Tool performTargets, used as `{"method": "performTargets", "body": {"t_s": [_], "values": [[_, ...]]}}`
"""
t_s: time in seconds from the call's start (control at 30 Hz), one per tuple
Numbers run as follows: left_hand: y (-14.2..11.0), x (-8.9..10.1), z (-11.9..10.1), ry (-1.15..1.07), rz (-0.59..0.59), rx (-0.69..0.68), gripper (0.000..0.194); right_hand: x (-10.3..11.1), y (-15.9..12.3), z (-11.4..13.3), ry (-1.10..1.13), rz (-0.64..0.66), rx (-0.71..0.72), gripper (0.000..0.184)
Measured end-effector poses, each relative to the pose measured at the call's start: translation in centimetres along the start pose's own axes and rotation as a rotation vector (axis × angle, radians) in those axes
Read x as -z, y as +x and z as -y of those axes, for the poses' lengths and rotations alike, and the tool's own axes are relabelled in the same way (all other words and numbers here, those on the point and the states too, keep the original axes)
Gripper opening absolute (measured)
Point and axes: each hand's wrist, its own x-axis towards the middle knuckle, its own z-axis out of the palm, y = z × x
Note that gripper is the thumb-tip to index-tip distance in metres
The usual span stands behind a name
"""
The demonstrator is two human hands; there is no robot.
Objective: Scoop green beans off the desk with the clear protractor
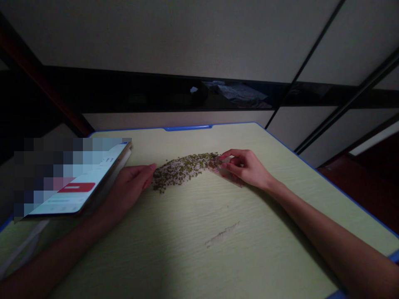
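On pale-green, blue-edged tabletop [181, 259], centre frame: elongated bed of small green and whitish grains [183, 168], long axis rising rightward. At left end: left hand [134, 180], grip unclear. At right end: right hand [246, 167], pinching transparent plastic piece [230, 177].

A long, slightly curved pile [181, 169] of mixed green and pale grains lies spread across the surface [187, 216], loose at its edges. A thin, see-through sheet [230, 177] meets its right end, held in the right hand [245, 168].
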Motion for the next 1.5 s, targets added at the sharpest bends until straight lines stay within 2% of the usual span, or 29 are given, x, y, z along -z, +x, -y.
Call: {"method": "performTargets", "body": {"t_s": [0.27, 0.77, 1.07, 1.5], "values": [[0.21, -0.13, 0.46, -0.025, 0.015, -0.004, 0.038, -0.06, -0.08, 0.04, 0.007, 0.001, 0.006, 0.026], [-0.01, -0.13, -0.05, -0.001, -0.004, 0.013, 0.037, -0.07, -0.07, 0.13, -0.006, -0.027, -0.020, 0.027], [0.20, -0.08, 0.43, -0.018, 0.005, 0.001, 0.038, -0.14, 0.02, -0.07, -0.002, -0.011, 0.016, 0.025], [0.11, -0.08, 0.04, 0.003, 0.001, 0.007, 0.037, -0.03, -0.07, -0.12, -0.007, 0.003, 0.026, 0.025]]}}
